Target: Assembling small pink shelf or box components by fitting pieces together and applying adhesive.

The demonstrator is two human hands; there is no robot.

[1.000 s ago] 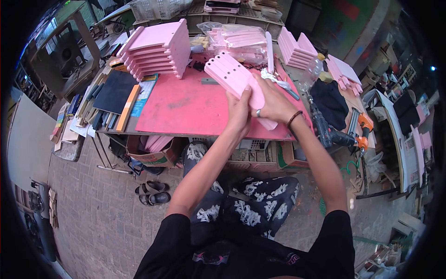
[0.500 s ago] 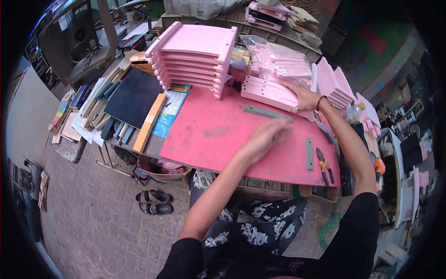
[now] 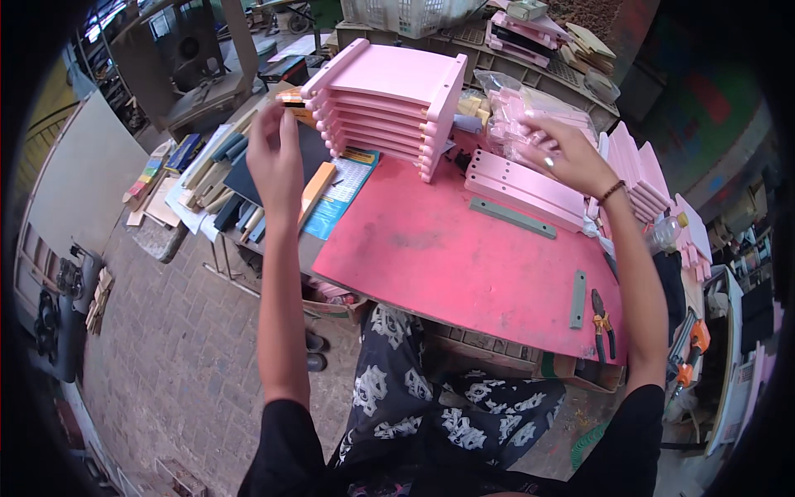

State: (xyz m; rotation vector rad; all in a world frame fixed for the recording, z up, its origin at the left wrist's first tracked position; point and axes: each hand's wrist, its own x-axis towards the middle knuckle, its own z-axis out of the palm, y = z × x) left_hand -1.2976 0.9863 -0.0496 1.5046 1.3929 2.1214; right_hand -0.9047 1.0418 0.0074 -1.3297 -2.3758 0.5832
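My left hand point(image 3: 273, 157) is raised left of a stack of pink slatted frames point(image 3: 389, 99), fingers pointing up, and I see nothing in it. My right hand point(image 3: 563, 153) hovers with spread fingers over a clear bag of pink pieces point(image 3: 517, 112). It is just beyond a pile of flat pink boards with holes point(image 3: 522, 189). Both the pile and the stack rest on a red tabletop point(image 3: 447, 265).
Two grey strips point(image 3: 512, 217) point(image 3: 577, 298) and pliers point(image 3: 602, 321) lie on the red top. More pink panels point(image 3: 642, 174) lean at the right. Dark boards and a printed sheet point(image 3: 339, 195) sit at the left, above a brick floor point(image 3: 166, 364).
A second ago both hands held a pink holed board; it now lies on the pile. My left hand has swung up and left beside the stack, and my right hand has moved to the bag.
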